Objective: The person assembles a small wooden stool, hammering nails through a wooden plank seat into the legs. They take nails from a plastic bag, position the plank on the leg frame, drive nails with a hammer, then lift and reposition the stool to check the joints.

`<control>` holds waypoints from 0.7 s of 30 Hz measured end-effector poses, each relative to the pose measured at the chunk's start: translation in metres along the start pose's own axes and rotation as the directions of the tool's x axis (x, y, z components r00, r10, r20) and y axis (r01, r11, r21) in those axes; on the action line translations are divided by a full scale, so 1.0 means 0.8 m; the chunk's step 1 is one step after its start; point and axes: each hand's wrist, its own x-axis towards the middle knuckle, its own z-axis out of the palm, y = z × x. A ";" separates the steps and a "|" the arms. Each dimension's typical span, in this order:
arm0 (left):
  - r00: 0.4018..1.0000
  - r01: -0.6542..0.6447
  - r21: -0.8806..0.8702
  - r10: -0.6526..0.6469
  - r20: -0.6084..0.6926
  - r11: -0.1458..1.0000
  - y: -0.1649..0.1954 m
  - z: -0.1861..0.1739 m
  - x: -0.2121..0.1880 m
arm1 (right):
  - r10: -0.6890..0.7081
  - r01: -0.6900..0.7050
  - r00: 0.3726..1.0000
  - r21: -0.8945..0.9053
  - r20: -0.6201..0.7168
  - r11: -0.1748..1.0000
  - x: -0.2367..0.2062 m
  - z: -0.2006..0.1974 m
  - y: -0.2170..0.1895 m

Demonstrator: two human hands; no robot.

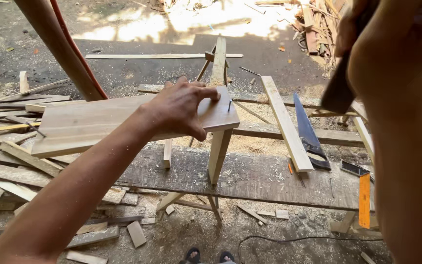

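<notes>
Raised close by, right hand point(391, 44) grips a hammer point(340, 85). Left hand point(181, 107) presses flat on the wooden board point(89, 122), steadying it beside the standing nail point(229, 105). Nailing looks underway; the next hit needs good aim.

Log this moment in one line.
left hand: pressing board | nail: upright in board | right hand: raised, gripping hammer

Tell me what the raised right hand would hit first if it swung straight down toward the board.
Most likely the nail standing in the board, just past the left hand. The right hand holds a hammer, but depth is unclear.
</notes>
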 end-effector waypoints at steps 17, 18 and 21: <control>0.999 0.002 -0.088 -0.005 -0.033 0.996 0.000 0.003 -0.008 | 0.205 -0.256 0.708 -0.024 0.676 0.966 -0.047 0.050 -0.009; 0.999 -0.015 -0.084 0.011 -0.052 0.996 0.000 0.001 -0.010 | 0.226 -0.270 0.716 -0.036 0.661 0.962 -0.051 0.051 -0.001; 0.997 -0.004 -0.121 -0.006 -0.078 0.993 0.003 -0.001 -0.015 | 0.348 -0.213 0.777 -0.301 0.524 0.930 -0.045 0.037 0.028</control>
